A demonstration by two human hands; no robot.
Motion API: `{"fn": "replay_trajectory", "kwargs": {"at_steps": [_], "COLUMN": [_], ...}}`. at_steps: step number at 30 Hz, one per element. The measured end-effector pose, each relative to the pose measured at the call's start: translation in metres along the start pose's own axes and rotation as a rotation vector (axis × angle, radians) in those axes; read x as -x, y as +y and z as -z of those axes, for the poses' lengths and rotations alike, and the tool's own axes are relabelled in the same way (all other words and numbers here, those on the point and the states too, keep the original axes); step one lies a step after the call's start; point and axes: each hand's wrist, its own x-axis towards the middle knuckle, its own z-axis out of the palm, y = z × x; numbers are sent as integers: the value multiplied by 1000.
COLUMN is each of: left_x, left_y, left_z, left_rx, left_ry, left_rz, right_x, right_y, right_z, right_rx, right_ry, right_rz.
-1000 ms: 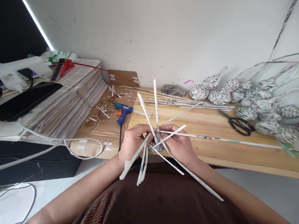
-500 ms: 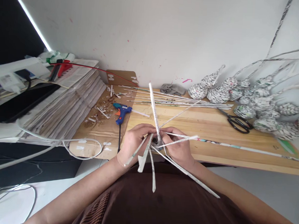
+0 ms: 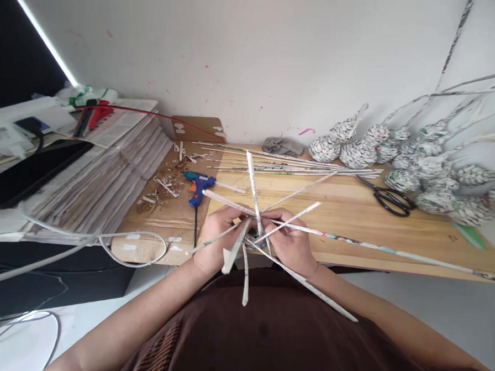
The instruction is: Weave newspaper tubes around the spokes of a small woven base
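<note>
Both hands hold a small piece woven from rolled newspaper tubes (image 3: 253,237) at the table's front edge. Its tubes fan out on all sides, and a long one with coloured print runs far to the right. My left hand (image 3: 219,234) is closed on the left side of the piece, its fingertips at the far rim. On the right side, my right hand (image 3: 292,244) pinches the rim near the base of the long tube. Fingers and tubes hide much of the woven body.
A blue glue gun (image 3: 199,187) lies on cardboard (image 3: 154,225) with paper scraps. Loose newspaper tubes (image 3: 290,164), a grey cloth (image 3: 283,146) and black scissors (image 3: 391,201) lie behind. Woven paper bulbs (image 3: 435,167) cluster at right; a newspaper stack (image 3: 141,152) and white cable (image 3: 137,235) are left.
A tube now sticks out to the upper left over my left hand. The piece has tilted slightly between my hands, and the upright tube's tip is lower. The view has shifted a little.
</note>
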Motion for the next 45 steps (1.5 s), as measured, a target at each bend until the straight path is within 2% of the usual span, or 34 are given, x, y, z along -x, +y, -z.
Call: {"fn": "replay_trajectory", "kwargs": {"at_steps": [7, 10, 13, 19, 27, 30, 35, 41, 45], "left_x": [-1, 0, 0, 2, -6, -7, -5, -4, -3], "left_y": [4, 8, 10, 7, 3, 4, 9, 13, 14], "left_z": [1, 1, 1, 0, 4, 5, 1, 1, 0], "left_rx": [-66, -83, -73, 23, 252, 337, 338, 226, 214], "left_ry": [7, 39, 17, 3, -141, -153, -72, -47, -47], "left_rz": [82, 147, 151, 163, 324, 366, 331, 316, 287], "right_x": [1, 3, 3, 0, -1, -2, -2, 3, 5], "right_y": [4, 4, 4, 8, -3, -3, 0, 0, 2], "right_z": [1, 3, 4, 3, 4, 4, 6, 3, 2], "right_rx": [-45, -23, 27, 36, -73, -68, -67, -156, -185], "right_ry": [19, -3, -14, 2, -19, -20, -42, -43, -35], "right_rz": [-55, 20, 96, 125, 40, 32, 74, -41, -52]}}
